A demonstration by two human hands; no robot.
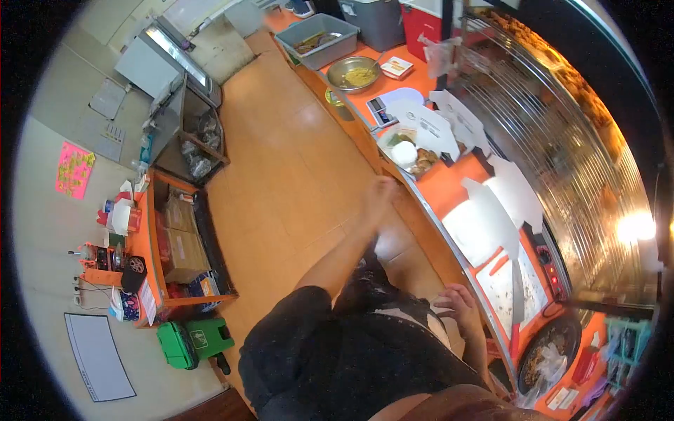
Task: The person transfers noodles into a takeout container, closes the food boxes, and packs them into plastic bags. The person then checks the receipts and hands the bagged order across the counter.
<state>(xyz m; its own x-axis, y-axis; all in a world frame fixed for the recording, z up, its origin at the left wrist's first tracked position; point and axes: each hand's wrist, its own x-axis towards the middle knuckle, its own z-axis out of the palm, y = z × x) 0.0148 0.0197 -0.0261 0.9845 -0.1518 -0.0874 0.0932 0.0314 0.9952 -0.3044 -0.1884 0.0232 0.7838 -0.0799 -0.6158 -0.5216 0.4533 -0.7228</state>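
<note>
At the counter (453,184): blurred left hand (382,193), grip indeterminable; right hand (460,307), fingers parted; food box (428,132) apparently filled, still unclosed

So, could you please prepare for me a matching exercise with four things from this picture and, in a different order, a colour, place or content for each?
Column 1
1. Knife
2. Metal bowl
3. Bin
4. Round white item

Column 2
A. Beside brown food pieces
B. Green
C. Has a red handle
D. Holds yellow food

Pairs: 1-C, 2-D, 3-B, 4-A
</note>
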